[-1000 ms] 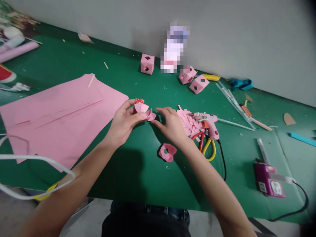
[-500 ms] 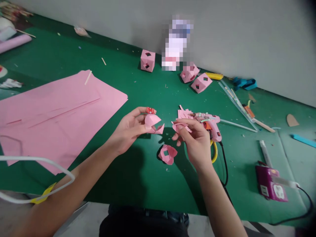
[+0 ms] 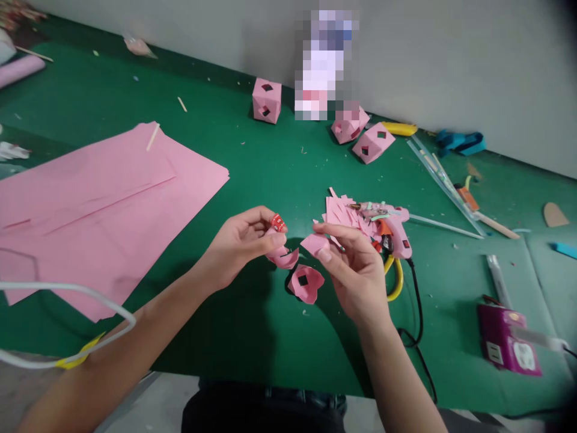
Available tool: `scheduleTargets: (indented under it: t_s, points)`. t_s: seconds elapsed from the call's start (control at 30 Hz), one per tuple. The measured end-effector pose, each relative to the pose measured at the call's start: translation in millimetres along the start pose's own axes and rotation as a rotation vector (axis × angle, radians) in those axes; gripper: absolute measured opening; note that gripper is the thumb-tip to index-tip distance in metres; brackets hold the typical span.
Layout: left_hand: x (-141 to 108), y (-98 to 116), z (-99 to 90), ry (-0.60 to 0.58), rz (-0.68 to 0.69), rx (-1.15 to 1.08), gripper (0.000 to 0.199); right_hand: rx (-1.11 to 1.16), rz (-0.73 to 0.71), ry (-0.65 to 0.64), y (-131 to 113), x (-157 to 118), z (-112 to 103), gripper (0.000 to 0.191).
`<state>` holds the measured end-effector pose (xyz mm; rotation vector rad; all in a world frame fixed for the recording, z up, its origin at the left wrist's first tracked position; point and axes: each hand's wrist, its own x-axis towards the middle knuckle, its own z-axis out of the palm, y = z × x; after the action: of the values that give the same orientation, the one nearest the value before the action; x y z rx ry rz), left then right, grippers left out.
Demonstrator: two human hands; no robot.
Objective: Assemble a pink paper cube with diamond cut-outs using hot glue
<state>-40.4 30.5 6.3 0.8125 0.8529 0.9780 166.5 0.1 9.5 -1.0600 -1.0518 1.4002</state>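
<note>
Pink folded pieces of paper (image 3: 314,243) are held up over the middle of the green worktop (image 3: 211,337), which runs back to a grey wall (image 3: 202,36). Broad pink sheets (image 3: 112,204) lie flat across its left side. Two hands reach in from the near edge: the left hand (image 3: 250,243) (a red patterned wrapping (image 3: 278,222) circles one of its fingertips) grasps a curved piece, and the right hand (image 3: 354,264) pinches another between thumb and fingers, a small gap parting the two. Beside the right hand lies a pink glue gun (image 3: 394,228), a pale stick (image 3: 446,225) jutting from its back, near a yellow-handled tool (image 3: 399,279) that is partly hidden. A purple box (image 3: 505,331) sits well apart at the right. Toward the far side stand three pink paper boxes (image 3: 267,101) with diamond-shaped holes, one alone and two close together. Just below the held pieces, an open pink cup shape (image 3: 311,290) with a square hole rests on the worktop. Cut pink strips (image 3: 337,210) are heaped by the gun's nozzle, and a pale sliver (image 3: 182,104) lies farther back
</note>
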Motion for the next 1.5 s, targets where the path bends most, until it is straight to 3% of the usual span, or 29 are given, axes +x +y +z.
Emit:
scheduleTargets:
  t_s: [0.1,0.23,0.47,0.6,0.77,0.93,1.13,1.5]
  points:
    - [0,-3,0.5,0.009,0.000,0.024,0.023,0.037,0.079,-0.031,0,0,3,0.036]
    - [0,-5,0.7,-0.004,0.023,0.019,0.021,0.040,0.097,-0.060,4,0,3,0.034]
    - [-3,4,3.6,-0.032,-0.073,-0.095,0.014,-0.101,-0.073,-0.032,7,1,0,0.024]
    - [-4,4,2.9,-0.051,-0.037,-0.064,0.015,-0.140,-0.149,-0.007,6,0,-1,0.024]
    - [-3,-2,-1.0,-0.103,0.084,0.079,0.023,-0.162,-0.162,-0.038,2,-3,0,0.026]
    - [1,-5,-2.3,-0.058,0.152,0.159,0.036,-0.169,-0.180,-0.041,1,-3,2,0.027]
    - [0,-3,1.0,-0.008,0.110,0.063,0.051,-0.168,-0.156,-0.006,5,-1,0,0.022]
    - [-2,-1,-1.6,-0.030,0.045,-0.024,0.051,-0.120,-0.118,0.015,7,0,-3,0.025]
